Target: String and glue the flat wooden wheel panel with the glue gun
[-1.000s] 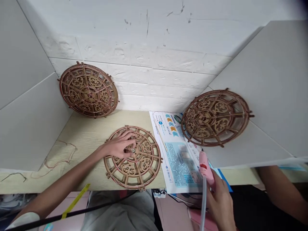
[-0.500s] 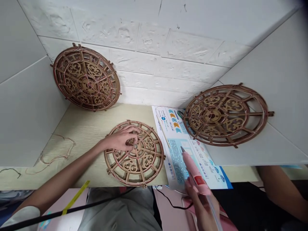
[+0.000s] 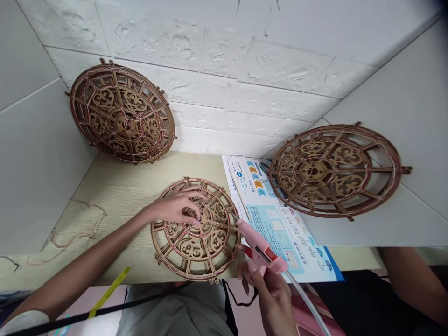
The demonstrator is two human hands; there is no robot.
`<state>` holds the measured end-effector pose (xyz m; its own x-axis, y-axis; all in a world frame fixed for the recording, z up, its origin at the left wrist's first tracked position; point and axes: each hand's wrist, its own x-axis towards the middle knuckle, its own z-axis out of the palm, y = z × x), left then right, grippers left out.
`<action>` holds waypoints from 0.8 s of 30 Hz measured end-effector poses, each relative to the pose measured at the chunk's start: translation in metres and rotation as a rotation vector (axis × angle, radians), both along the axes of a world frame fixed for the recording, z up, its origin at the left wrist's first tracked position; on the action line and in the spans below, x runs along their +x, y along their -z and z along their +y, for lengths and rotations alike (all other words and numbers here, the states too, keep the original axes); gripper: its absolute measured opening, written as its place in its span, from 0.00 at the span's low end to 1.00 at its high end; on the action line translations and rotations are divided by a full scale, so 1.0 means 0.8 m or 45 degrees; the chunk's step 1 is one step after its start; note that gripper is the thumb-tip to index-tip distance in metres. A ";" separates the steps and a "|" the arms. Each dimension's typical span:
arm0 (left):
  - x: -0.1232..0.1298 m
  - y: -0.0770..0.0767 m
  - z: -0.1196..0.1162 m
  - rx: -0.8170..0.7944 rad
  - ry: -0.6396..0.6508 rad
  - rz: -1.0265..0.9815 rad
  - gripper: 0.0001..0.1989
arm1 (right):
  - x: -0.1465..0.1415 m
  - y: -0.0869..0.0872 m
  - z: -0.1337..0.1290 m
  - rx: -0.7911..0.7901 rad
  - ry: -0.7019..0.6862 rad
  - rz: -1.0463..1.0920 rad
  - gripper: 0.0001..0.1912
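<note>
Left hand point(image 3: 175, 206) spread open on wooden fretwork disc point(image 3: 189, 249), right hand point(image 3: 269, 298) clamped on pink glue gun point(image 3: 259, 245)

1. Bright, even light on the white brick-pattern wall point(image 3: 224, 60); soft overall; cannot tell where it comes from.
2. Shadows faint and soft-edged; slight shading beneath the wooden disc point(image 3: 210, 249) on the table point(image 3: 119, 182); no harsh glare on the leaflet point(image 3: 280, 228).
3. Strong wide-angle distortion; the grey panel point(image 3: 392, 93) and wall lines lean and bow toward the frame edges.
4. Dark out-of-focus smudge point(image 3: 439, 4) in the top right corner.
5. Glue gun point(image 3: 261, 247) and right hand point(image 3: 269, 298) slightly soft; the middle of the frame is fairly crisp.
</note>
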<state>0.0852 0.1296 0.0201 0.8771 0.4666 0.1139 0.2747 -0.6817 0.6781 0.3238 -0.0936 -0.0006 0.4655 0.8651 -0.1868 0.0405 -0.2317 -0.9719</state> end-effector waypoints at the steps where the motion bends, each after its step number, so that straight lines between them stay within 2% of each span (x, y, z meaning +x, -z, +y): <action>1: 0.000 0.002 0.000 0.002 -0.015 -0.006 0.04 | -0.002 0.001 0.000 -0.031 -0.022 0.053 0.27; 7: 0.001 0.007 -0.006 0.059 -0.085 0.032 0.07 | -0.010 0.005 -0.006 -0.192 0.038 0.316 0.32; 10: 0.002 0.007 -0.011 0.085 -0.090 0.060 0.12 | -0.013 0.000 -0.008 -0.152 0.108 0.400 0.33; 13: 0.002 0.008 -0.012 0.106 -0.099 0.091 0.09 | -0.013 -0.004 -0.008 -0.078 0.107 0.446 0.29; 16: 0.003 0.009 -0.012 0.109 -0.098 0.100 0.08 | -0.010 0.002 -0.007 -0.044 0.079 0.475 0.26; 21: 0.002 0.007 -0.011 0.116 -0.095 0.090 0.09 | -0.009 0.013 -0.007 -0.094 0.143 0.524 0.26; 24: 0.003 0.004 -0.012 0.089 -0.087 0.121 0.10 | -0.010 0.010 -0.006 0.013 0.098 0.455 0.23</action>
<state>0.0873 0.1200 0.0172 0.8521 0.5193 0.0658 0.3828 -0.7039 0.5983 0.3157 -0.0987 -0.0086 0.4363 0.8327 -0.3409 -0.3196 -0.2108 -0.9238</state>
